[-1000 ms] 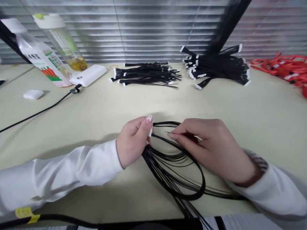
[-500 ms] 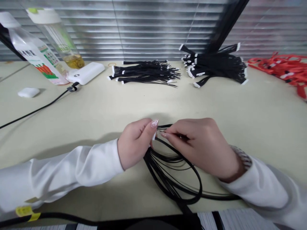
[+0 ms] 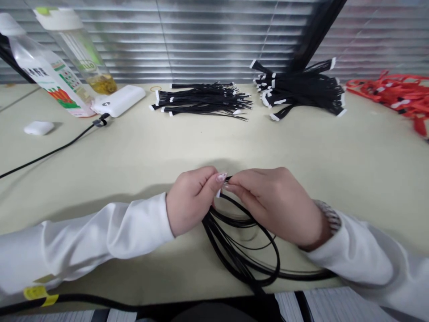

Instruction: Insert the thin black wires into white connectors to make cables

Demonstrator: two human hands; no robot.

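Observation:
Near the front middle of the table, my left hand (image 3: 194, 200) is closed round a white connector (image 3: 218, 193), of which only a small part shows below the thumb. My right hand (image 3: 276, 203) pinches thin black wires (image 3: 228, 179) close to the left thumb tip. The fingertips of both hands nearly meet. Beneath them hangs a looped bundle of black cables (image 3: 231, 250), running down from my left hand and off toward the right sleeve. The exact wire ends between the fingers are too small to make out.
Black wire bundles with white connectors (image 3: 204, 99) lie at the back middle, a thicker pile (image 3: 301, 89) right of them. Red cables (image 3: 395, 94) are at far right. At back left are a bottle (image 3: 50, 74), a tea bottle (image 3: 83, 53), a white power bank (image 3: 120, 100) and a white case (image 3: 39, 128).
My right hand has shifted slightly left, closer to my left thumb. My left hand has moved a little to the right. The cable loop has narrowed slightly.

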